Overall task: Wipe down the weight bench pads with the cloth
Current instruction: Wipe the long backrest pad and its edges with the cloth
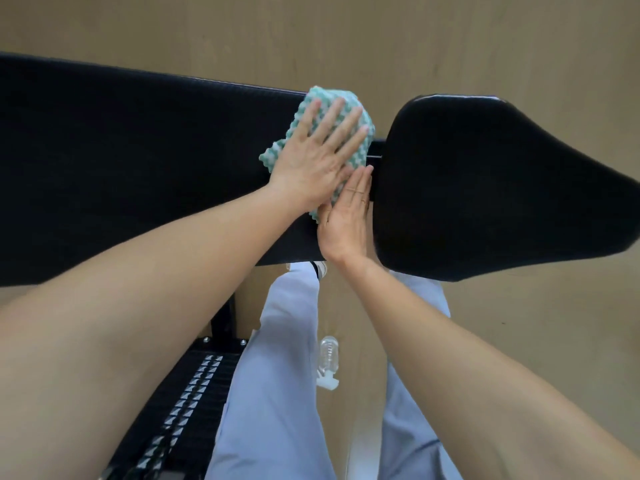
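1. Plainly, the cloth (332,133), a green-and-white knobbly rag, lies on the long back pad (138,161) of the bench, right at the end that faces the gap before the seat pad (485,188).
2. The left hand (318,157) lies flat on the cloth with fingers spread, pressing it to the pad; it grips nothing, it only bears down.
3. The right hand (346,216) is also unclenched, fingers straight and together, its edge set against the near side of the cloth at the pad's end. Whether it pins a fold I cannot tell.
4. How it will handle, as I judge: the cloth looks soft, light and limp, so it will bunch or slide under a loose palm. A broad flat press over its middle, as the left hand has it, suits it better than a pinch at a corner.
5. The pads look smooth, firm and padded, so steady pressure should do no harm.
6. The seat pad lies just across the gap and looks the likely next surface.
7. A clear spray bottle (327,362) lies on the floor beside the person's legs.
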Available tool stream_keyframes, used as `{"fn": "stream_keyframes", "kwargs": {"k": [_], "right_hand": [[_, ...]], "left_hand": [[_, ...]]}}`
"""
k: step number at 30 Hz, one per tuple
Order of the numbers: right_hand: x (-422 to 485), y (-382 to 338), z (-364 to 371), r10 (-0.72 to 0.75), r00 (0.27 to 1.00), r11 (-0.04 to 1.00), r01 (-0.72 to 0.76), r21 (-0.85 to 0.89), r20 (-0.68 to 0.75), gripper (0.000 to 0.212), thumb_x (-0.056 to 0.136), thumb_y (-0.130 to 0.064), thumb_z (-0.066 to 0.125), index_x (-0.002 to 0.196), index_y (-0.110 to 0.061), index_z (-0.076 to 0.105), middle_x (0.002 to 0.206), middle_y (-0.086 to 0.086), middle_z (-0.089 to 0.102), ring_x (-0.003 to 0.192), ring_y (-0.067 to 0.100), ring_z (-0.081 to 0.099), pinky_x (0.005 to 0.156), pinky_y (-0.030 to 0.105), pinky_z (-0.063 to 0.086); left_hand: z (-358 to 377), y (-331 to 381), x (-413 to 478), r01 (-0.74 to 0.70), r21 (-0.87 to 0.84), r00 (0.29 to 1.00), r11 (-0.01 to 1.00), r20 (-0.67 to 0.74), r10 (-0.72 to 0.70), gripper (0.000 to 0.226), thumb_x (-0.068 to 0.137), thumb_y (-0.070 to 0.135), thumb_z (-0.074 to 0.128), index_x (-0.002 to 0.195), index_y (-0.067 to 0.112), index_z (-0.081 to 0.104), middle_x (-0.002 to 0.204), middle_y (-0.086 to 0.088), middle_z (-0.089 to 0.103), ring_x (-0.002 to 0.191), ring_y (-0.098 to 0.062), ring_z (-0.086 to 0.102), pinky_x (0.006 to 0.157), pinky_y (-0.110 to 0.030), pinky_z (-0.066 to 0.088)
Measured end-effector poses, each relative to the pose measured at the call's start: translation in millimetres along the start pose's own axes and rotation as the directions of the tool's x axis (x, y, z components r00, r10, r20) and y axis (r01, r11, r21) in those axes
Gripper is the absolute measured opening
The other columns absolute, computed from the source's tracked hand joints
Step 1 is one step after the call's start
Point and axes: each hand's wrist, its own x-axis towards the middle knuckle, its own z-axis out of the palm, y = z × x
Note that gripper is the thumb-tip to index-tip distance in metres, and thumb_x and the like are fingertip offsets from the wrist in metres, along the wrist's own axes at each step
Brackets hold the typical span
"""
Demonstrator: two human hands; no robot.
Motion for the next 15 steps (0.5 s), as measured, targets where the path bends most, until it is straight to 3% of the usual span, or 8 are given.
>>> {"fn": "stream_keyframes", "kwargs": {"k": [6,8,12,15], "right_hand": [[-40,34,-5,0.019,0.982,1.000,-0.019,0.002,0.188,0.082,0.109,-0.031,0.042,0.158,-0.005,-0.019,0.168,0.011,-0.025,0.153,0.012,-0.022,0.129,0.037,-0.001],[-47,39,-10,-0.002,0.974,0.999,0.014,-0.050,0.225,0.085,0.108,-0.028,0.046,0.158,-0.006,-0.018,0.168,0.011,-0.025,0.155,0.014,-0.020,0.130,0.038,0.003],[-61,45,-16,-0.158,0.968,0.941,0.208,-0.268,0.198,0.081,0.102,-0.019,0.053,0.161,-0.002,0.001,0.170,0.020,-0.010,0.159,0.032,-0.005,0.129,0.044,0.010],[-62,44,-17,-0.352,0.903,0.842,0.421,-0.338,0.247,0.068,0.103,-0.023,0.040,0.162,-0.003,0.012,0.170,0.019,0.003,0.158,0.036,0.001,0.129,0.044,0.007]], "left_hand": [[21,53,-66,0.110,-0.109,0.994,0.988,0.019,-0.109,0.067,0.108,0.047,0.008,0.161,0.012,-0.010,0.170,-0.011,-0.012,0.157,-0.029,-0.010,0.127,-0.048,0.003],[27,69,-85,0.184,-0.138,0.983,0.973,0.018,-0.183,0.067,0.109,0.047,0.010,0.161,0.011,-0.010,0.170,-0.010,-0.011,0.157,-0.028,-0.009,0.128,-0.046,0.002],[38,86,-118,0.360,-0.216,0.932,0.908,0.041,-0.360,0.070,0.109,0.050,0.018,0.162,0.012,-0.008,0.171,-0.008,-0.008,0.157,-0.025,-0.006,0.128,-0.044,0.002],[41,98,-140,0.483,-0.274,0.872,0.831,0.069,-0.484,0.070,0.109,0.050,0.020,0.162,0.014,-0.010,0.170,-0.006,-0.012,0.157,-0.022,-0.010,0.128,-0.043,-0.001]]}}
